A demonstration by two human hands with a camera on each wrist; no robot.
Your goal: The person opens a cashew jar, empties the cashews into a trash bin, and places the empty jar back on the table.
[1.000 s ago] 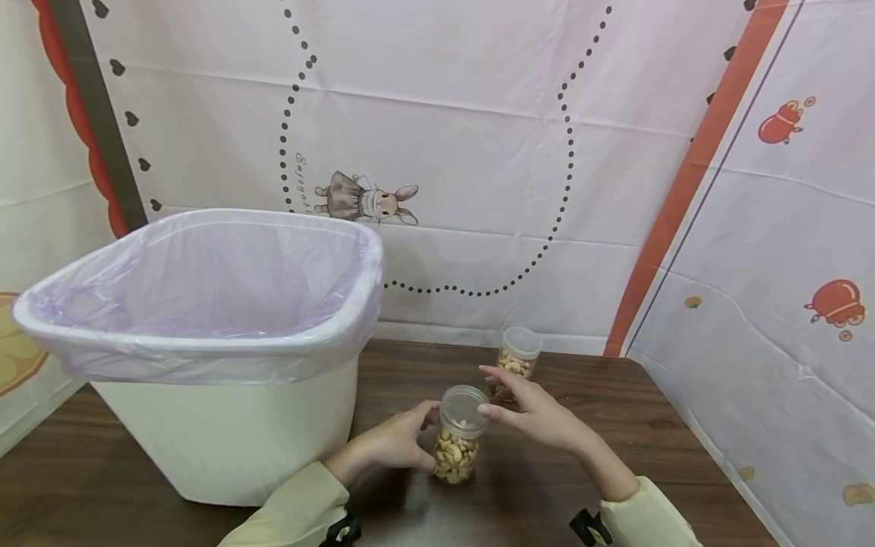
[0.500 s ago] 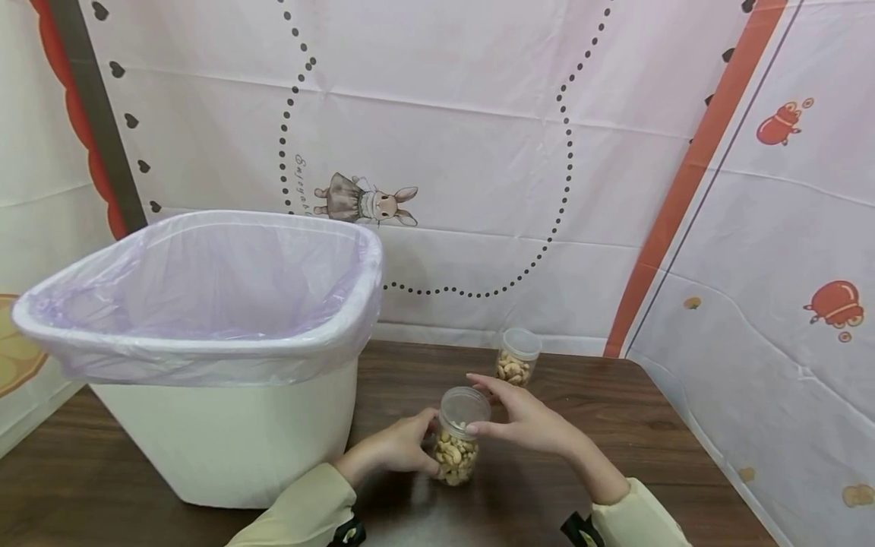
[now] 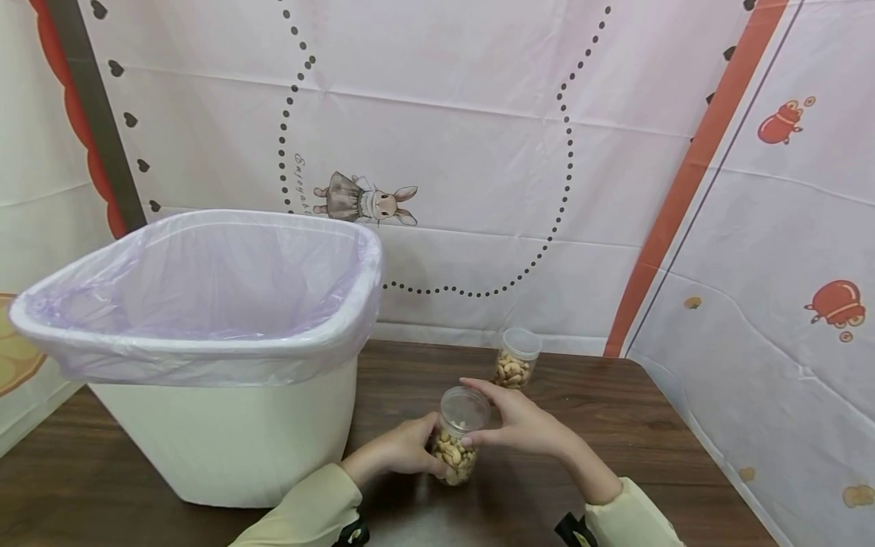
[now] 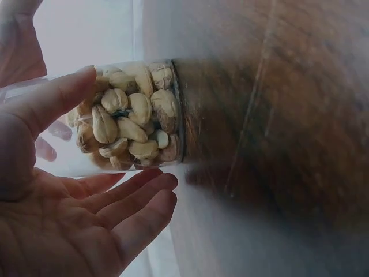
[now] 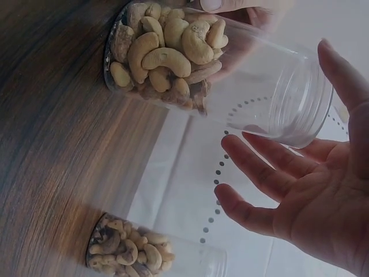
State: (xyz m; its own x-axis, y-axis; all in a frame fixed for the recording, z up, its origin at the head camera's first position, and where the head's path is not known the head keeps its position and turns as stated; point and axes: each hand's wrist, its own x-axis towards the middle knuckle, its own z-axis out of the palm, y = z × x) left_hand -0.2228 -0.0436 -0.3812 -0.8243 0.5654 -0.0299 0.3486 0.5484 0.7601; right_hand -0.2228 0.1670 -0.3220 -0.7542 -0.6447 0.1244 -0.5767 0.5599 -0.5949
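A clear jar of cashews with a see-through screw top stands upright on the table. My left hand holds its lower part from the left, thumb across the near side and fingers behind. Seen from the right wrist, the cashews fill the bottom part of the jar. My right hand is spread around the top from the right, thumb on the near side and fingers on the far side. A second jar of cashews is just behind that hand.
To the left stands a large white bin lined with a thin purple bag. The dark wooden table meets printed cloth walls at the back and right.
My right hand has moved left and slightly nearer, closer around the jar's top. The left hand has shifted a little to the right onto the jar. Both jars stay in place.
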